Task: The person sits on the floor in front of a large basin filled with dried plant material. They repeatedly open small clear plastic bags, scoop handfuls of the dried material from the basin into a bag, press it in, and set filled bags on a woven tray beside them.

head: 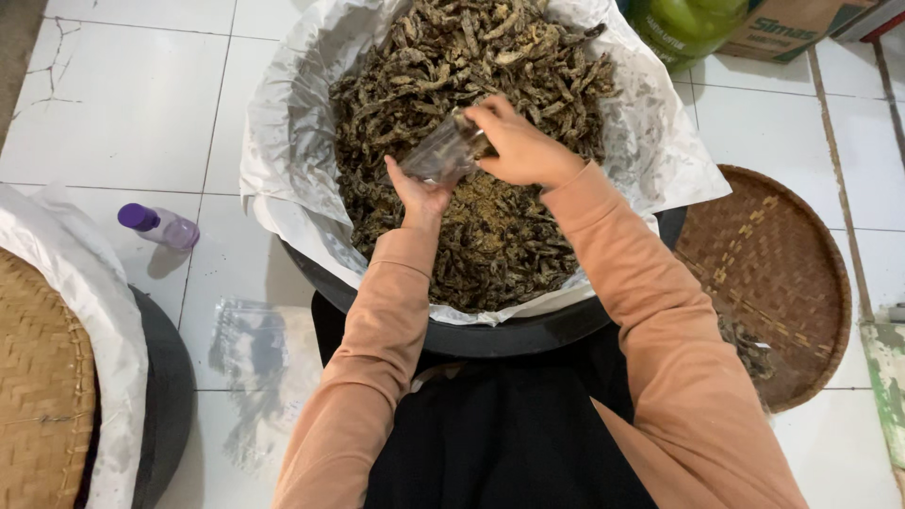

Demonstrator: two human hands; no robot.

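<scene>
Left hand (419,193) and right hand (517,146) together hold a small clear plastic bag (443,151) over dried brown strips (471,113) heaped in a paper-lined black basin (490,335) (woven tray (782,273) and purple-capped bottle (160,224) on the tiled floor (123,104)).

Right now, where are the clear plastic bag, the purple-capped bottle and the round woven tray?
clear plastic bag (441,153), head view, its middle.
purple-capped bottle (172,228), head view, its clear body.
round woven tray (787,273), head view, bare weave.

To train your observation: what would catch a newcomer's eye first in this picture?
First the heap of dark dried strips filling the paper-lined black basin at centre. Above it, the left hand and right hand hold a small clear plastic bag between them. A round woven tray lies on the tiles at right.
</scene>
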